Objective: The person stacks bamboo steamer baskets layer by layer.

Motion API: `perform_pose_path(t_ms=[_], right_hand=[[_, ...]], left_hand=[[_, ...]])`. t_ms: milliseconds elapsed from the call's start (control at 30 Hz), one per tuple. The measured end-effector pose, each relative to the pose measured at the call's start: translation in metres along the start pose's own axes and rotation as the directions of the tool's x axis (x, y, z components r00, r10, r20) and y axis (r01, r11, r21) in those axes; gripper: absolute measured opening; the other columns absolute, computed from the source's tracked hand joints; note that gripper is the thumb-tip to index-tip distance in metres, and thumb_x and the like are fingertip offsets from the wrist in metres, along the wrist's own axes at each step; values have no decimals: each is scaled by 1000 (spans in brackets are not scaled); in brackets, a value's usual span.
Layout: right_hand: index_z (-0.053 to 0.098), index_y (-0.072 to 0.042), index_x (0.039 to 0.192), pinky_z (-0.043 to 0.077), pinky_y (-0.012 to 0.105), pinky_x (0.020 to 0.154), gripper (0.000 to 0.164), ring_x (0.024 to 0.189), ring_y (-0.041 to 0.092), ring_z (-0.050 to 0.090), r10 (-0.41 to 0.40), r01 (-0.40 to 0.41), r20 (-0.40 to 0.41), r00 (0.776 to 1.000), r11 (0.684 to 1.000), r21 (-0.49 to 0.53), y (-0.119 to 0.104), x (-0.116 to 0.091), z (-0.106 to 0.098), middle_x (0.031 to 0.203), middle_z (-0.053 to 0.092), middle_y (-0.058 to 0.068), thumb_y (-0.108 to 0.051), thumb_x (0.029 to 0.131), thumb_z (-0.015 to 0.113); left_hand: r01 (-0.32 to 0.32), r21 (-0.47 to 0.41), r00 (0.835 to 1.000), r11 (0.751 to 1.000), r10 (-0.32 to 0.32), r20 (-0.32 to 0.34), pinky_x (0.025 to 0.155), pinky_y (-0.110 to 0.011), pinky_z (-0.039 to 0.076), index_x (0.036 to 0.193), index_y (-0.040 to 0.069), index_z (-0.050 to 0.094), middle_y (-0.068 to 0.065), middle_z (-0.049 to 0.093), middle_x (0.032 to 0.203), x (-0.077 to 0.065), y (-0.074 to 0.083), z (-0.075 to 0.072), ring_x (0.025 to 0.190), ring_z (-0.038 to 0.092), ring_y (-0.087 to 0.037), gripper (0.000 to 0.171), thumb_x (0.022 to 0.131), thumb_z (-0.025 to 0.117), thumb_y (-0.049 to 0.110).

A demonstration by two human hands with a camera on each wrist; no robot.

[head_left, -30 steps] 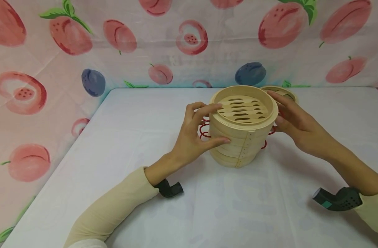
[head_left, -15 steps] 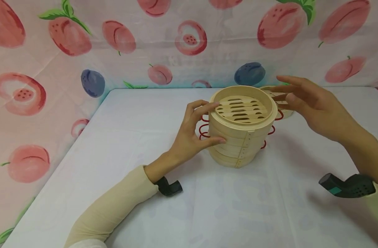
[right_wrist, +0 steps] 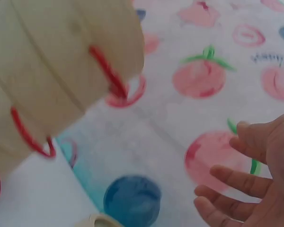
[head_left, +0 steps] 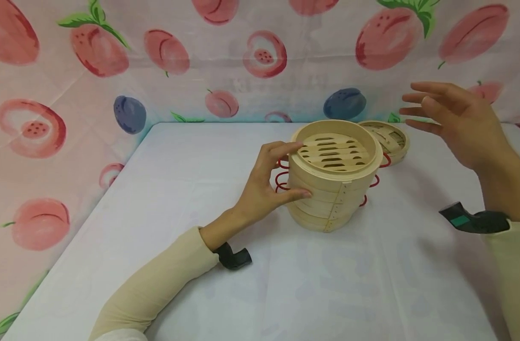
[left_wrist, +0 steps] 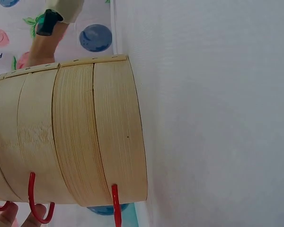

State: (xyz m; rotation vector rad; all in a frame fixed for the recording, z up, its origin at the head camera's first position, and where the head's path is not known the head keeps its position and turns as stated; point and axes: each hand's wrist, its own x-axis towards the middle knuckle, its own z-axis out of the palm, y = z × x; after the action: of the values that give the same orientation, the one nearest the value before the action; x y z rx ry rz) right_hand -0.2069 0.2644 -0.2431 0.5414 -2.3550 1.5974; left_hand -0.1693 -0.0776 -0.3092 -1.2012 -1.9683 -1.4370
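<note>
A stack of round bamboo steamer baskets [head_left: 317, 199] stands on the white table, its slatted top tier uncovered and red loops on both sides. My left hand [head_left: 264, 182] holds the stack at its left, thumb along the front wall and a fingertip over the top rim. In the left wrist view, the tips of two left fingers [left_wrist: 34, 218] show beside the red loops. My right hand [head_left: 464, 121] is raised in the air to the right of the stack, fingers spread and holding nothing. Behind the stack lies the woven bamboo lid [head_left: 389, 137], partly hidden by it.
White cloth covers the table [head_left: 191, 189]. A fruit-print cloth backdrop [head_left: 302, 61] hangs along the back and left edges. Each wrist carries a dark camera mount, such as the right mount [head_left: 477, 220].
My right hand has left the right side of the steamer stack and moved up and to the right, uncovering the lid. My left hand stays on the stack.
</note>
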Motion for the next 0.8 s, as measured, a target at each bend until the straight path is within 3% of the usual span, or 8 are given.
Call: perform_pose_path(t_ms=[133,267,367,533,633,800], right_hand=[[55,-8,134,47,12,82,36,108,13,57,73,-71,-57,996,997,38,25,2,-7,124,58,5,-14,99,53],[58,-6,130,48,11,79,35,107,12,58,146,-126,-106,984,977,173,50,-2,-10,121,59,3,-16,97,57],[60,-8,129,47,11,79,37,110,12,54,234,-200,-146,961,956,214,65,-6,-8,122,58,0,-23,95,60],[59,-18,130,43,13,90,44,118,10,45,405,-381,-194,893,912,149,82,-11,1,129,53,-6,-39,92,61],[58,-23,132,40,17,97,48,117,8,46,467,-462,-202,861,884,76,89,-14,7,130,51,-8,-48,91,59],[56,-29,133,39,25,100,52,121,13,41,509,-532,-202,836,844,-73,96,-18,15,138,44,-5,-57,88,55]], left_hand=[[3,-6,1000,1000,-3,1,91,-36,44,135,9,42,-12,39,127,0,0,0,112,44,-21,87,63,90,5],[10,-4,1000,1000,-10,-2,91,-36,44,135,9,43,-12,39,127,-1,-1,0,112,44,-21,87,63,90,5],[11,-3,1000,1000,-11,0,91,-36,45,135,10,42,-12,39,127,-1,-1,0,112,45,-21,86,63,90,5],[13,-5,1000,1000,-13,-5,90,-36,44,136,11,43,-11,40,128,-2,-1,0,112,46,-20,86,64,90,6],[11,-8,1000,1000,-11,-4,90,-36,44,136,11,43,-10,40,128,-3,-2,0,112,46,-20,85,64,89,7],[2,-16,1000,1000,-2,-1,89,-40,45,136,11,43,-11,40,128,-2,-3,1,113,45,-21,85,65,89,6]])
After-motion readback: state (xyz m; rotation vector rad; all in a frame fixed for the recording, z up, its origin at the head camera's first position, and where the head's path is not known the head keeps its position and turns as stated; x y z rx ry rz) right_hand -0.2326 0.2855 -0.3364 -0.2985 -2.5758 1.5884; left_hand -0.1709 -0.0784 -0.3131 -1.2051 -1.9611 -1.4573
